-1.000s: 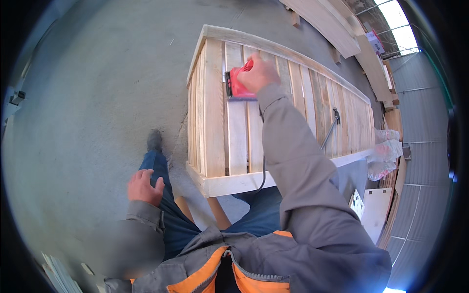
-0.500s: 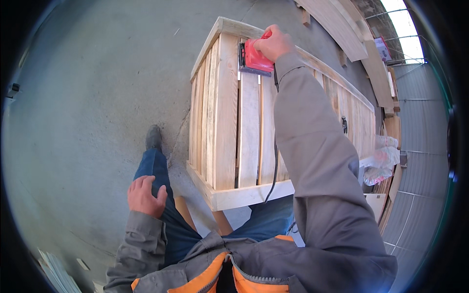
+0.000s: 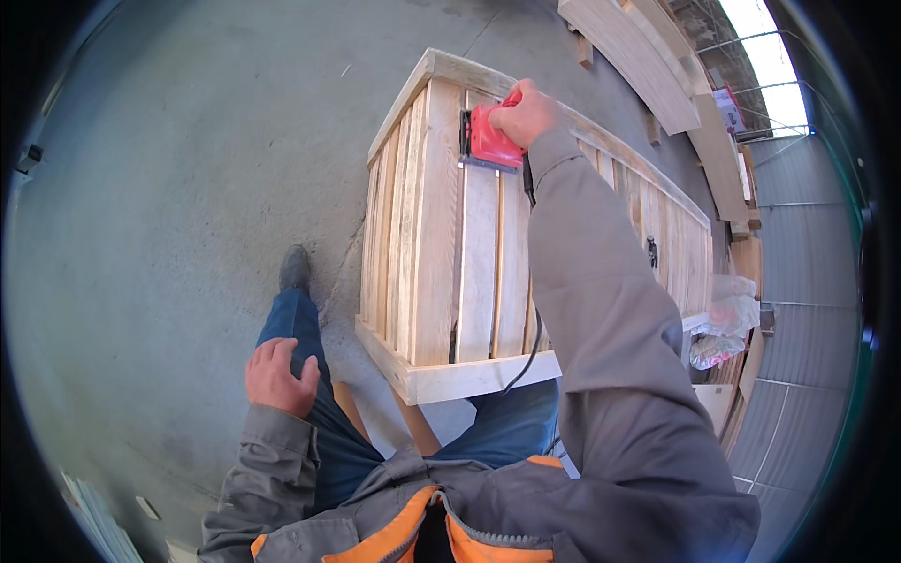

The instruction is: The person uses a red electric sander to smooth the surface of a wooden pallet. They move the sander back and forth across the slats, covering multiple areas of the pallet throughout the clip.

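Observation:
My right hand [image 3: 531,114] is closed round the top of a red electric sander [image 3: 492,137]. The sander's dark base lies flat on the slats near the far end of a pale wooden crate [image 3: 436,235]. A black power cord [image 3: 537,340] runs from the sander, passes behind my right sleeve and hangs over the crate's near edge. My left hand [image 3: 282,377] rests on my left thigh, fingers loosely spread, holding nothing. It is apart from the crate.
Long boards [image 3: 648,75] lie at the far right, beside a corrugated metal wall [image 3: 807,253]. Plastic-wrapped bundles [image 3: 727,319] sit past the crate's right end. A small black fitting [image 3: 652,251] is on the crate slats. More strips [image 3: 99,516] lie at the lower left.
The crate, sander and right hand sit slightly lower in the picture, as the view has shifted a little. The sander stays near the crate's far end. My left hand has not moved.

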`<state>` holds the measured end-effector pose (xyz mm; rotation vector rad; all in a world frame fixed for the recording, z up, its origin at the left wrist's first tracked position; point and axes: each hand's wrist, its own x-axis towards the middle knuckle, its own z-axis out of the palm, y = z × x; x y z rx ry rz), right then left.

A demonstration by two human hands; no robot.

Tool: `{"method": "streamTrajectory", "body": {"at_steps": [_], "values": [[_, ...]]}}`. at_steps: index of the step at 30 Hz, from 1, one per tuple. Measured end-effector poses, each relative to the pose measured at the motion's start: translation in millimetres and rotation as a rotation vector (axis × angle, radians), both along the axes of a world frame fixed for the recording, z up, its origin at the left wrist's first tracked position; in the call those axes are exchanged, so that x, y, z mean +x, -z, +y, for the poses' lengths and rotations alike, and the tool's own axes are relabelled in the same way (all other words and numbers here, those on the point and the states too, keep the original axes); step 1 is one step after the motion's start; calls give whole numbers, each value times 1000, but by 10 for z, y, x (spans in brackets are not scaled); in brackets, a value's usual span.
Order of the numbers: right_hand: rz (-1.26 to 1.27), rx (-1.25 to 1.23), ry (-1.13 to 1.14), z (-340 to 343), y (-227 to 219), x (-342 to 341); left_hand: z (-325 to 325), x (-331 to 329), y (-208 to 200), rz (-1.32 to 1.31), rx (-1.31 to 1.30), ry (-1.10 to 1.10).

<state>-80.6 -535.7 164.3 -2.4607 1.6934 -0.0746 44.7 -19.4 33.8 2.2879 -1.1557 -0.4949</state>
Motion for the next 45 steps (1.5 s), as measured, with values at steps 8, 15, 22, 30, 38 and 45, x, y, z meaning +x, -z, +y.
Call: {"method": "streamTrajectory", "body": {"at_steps": [8, 15, 22, 30, 38, 45], "values": [[9, 52, 77, 132, -4, -239, 58, 33, 46, 24, -8, 2], [-69, 37, 50, -142, 2, -11, 52, 67, 24, 22, -24, 44], [-33, 12, 33, -443, 25, 220, 12, 70, -22, 30, -13, 24], [-13, -15, -47, -24, -34, -23, 36, 83, -10, 29, -52, -1], [32, 36, 13, 650, -45, -490, 45, 63, 1, 29, -44, 5], [25, 23, 53, 518, -49, -556, 51, 41, 104, 39, -65, 7]]}}
